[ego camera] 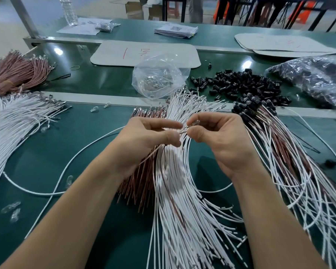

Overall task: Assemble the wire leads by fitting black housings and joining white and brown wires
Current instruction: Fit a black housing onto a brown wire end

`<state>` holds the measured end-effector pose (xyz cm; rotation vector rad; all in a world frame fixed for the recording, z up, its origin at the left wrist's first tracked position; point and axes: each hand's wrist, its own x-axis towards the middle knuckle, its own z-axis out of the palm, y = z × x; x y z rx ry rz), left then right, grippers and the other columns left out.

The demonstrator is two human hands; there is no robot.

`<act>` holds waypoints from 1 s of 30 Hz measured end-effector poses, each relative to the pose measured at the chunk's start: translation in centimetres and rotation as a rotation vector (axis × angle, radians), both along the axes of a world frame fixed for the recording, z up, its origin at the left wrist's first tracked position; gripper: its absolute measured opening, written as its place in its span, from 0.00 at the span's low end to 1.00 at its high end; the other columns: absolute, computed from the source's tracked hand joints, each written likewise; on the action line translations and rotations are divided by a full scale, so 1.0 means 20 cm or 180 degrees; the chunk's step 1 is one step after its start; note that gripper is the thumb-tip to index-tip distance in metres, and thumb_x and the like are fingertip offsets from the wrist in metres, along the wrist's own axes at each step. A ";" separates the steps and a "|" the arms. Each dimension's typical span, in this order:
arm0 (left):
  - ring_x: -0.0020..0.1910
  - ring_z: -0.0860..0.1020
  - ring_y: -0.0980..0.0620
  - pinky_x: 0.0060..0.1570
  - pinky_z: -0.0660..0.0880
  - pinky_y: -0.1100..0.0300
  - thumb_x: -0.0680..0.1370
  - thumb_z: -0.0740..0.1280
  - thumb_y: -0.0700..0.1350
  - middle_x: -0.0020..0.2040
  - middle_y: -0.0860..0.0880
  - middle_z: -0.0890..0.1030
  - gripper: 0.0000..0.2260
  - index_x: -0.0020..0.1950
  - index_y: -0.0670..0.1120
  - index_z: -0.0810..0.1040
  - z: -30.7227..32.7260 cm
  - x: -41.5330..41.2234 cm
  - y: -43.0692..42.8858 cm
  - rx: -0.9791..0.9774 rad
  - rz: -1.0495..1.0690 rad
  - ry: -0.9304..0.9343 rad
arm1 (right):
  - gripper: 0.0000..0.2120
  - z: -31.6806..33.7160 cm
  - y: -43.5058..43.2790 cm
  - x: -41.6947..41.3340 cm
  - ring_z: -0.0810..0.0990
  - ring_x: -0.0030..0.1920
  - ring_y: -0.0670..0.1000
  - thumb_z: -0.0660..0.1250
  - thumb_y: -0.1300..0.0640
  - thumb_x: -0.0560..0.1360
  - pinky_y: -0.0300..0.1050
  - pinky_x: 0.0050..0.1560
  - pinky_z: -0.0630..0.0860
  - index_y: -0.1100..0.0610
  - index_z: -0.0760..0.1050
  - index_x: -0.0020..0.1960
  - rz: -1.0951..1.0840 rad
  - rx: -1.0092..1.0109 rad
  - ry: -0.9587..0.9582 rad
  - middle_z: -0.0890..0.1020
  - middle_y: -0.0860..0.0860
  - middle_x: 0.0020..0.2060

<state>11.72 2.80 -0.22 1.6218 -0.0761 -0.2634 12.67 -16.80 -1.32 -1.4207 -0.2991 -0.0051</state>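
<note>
My left hand (pixel 151 136) pinches a thin brown wire (pixel 149 157) that runs down past my wrist. My right hand (pixel 217 136) pinches a small clear bulb-like part (pixel 196 123) at fingertip level, and the two hands meet tip to tip above the wires. Beneath them lie a bundle of brown wires (pixel 142 187) and a fan of white wires (pixel 182 200). Loose black housings (pixel 239 84) are heaped at the back right. Finished leads with black housings (pixel 258 113) spread out to the right.
A clear plastic bag (pixel 159 76) of small clear parts stands behind my hands. More white wires (pixel 17 117) and brown wires (pixel 17 72) lie at the left. A dark bag (pixel 316 74) sits at the far right. Loose clear parts (pixel 14 210) dot the green table (pixel 56 162).
</note>
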 end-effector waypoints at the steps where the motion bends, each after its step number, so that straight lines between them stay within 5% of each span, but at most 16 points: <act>1: 0.40 0.84 0.56 0.52 0.73 0.62 0.73 0.76 0.43 0.40 0.43 0.87 0.13 0.58 0.48 0.86 0.00 0.00 0.00 -0.0111 -0.0003 0.0035 | 0.11 0.00 0.00 0.00 0.80 0.35 0.45 0.75 0.74 0.70 0.36 0.39 0.77 0.59 0.85 0.42 -0.0034 0.0063 -0.0033 0.84 0.50 0.33; 5: 0.41 0.85 0.54 0.52 0.75 0.56 0.69 0.79 0.51 0.45 0.45 0.88 0.25 0.65 0.50 0.80 0.01 0.01 0.02 -0.0003 -0.0076 0.0085 | 0.09 0.00 0.00 0.00 0.81 0.35 0.45 0.75 0.73 0.70 0.35 0.40 0.78 0.60 0.84 0.43 -0.0217 0.0294 -0.0162 0.85 0.49 0.34; 10: 0.34 0.82 0.53 0.34 0.74 0.66 0.78 0.71 0.35 0.40 0.45 0.87 0.09 0.48 0.49 0.87 0.01 0.02 0.05 0.0265 -0.0028 0.0074 | 0.11 0.01 0.00 0.00 0.80 0.34 0.44 0.74 0.73 0.71 0.35 0.40 0.78 0.58 0.85 0.42 -0.0342 0.0403 -0.0097 0.84 0.48 0.33; 15: 0.41 0.82 0.54 0.43 0.77 0.67 0.80 0.70 0.36 0.41 0.45 0.87 0.13 0.46 0.53 0.89 0.01 0.01 0.04 0.0097 -0.0155 -0.0014 | 0.10 0.01 0.00 0.01 0.80 0.32 0.46 0.74 0.73 0.71 0.37 0.38 0.79 0.59 0.84 0.42 -0.0233 0.0216 0.0019 0.83 0.50 0.31; 20: 0.39 0.84 0.55 0.38 0.79 0.66 0.80 0.69 0.37 0.42 0.46 0.87 0.10 0.48 0.49 0.88 0.01 0.00 0.01 -0.0168 -0.0199 0.0142 | 0.12 0.00 0.00 0.01 0.81 0.32 0.47 0.75 0.74 0.70 0.37 0.38 0.78 0.58 0.85 0.42 -0.0243 0.0084 -0.0040 0.84 0.50 0.31; 23: 0.28 0.74 0.57 0.27 0.69 0.69 0.82 0.67 0.37 0.38 0.48 0.84 0.09 0.51 0.45 0.86 0.01 0.00 0.00 -0.0177 -0.0163 0.0206 | 0.13 0.00 0.00 0.01 0.82 0.34 0.47 0.76 0.74 0.69 0.37 0.40 0.78 0.56 0.85 0.42 -0.0129 -0.0056 -0.0062 0.85 0.50 0.33; 30: 0.26 0.65 0.59 0.27 0.61 0.70 0.81 0.67 0.37 0.34 0.50 0.82 0.15 0.43 0.52 0.89 0.00 0.01 0.01 -0.0192 -0.0173 0.0023 | 0.15 0.00 0.00 0.00 0.84 0.34 0.48 0.77 0.76 0.67 0.36 0.40 0.79 0.57 0.86 0.44 -0.0111 -0.0120 -0.0054 0.86 0.53 0.34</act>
